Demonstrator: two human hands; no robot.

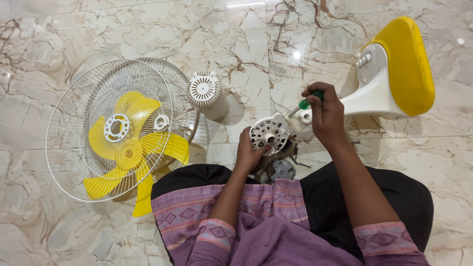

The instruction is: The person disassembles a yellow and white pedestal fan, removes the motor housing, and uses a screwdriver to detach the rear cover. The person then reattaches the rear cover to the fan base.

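Head view: we look down on a marble floor (pixel 148 29) where a table fan lies in pieces around a seated person's lap. Largest is the pair of white wire grilles (pixel 111 129) at left, stacked flat with the yellow blade (pixel 135 152) lying among them, apparently set well apart from the hands so they stay out of the way. At far right the fan's stand, with its yellow base (pixel 406 64) and white neck (pixel 367 101), lies tipped on its side, the neck pointing toward the hands so the motor end is within reach. Between grilles and stand the white rear motor cover (pixel 207 93) rests on the floor by itself. Near the lap sits the white motor housing (pixel 269 133), its round vented face turned up; a metal motor part (pixel 282 170) lies just beside it, nearer us. Our left hand (pixel 250 150) presses fingers closed against the housing's near edge, seemingly to steady it. Our right hand (pixel 325 113) is clenched around a green-handled screwdriver (pixel 306 103), its tip aimed down at the housing's right side.
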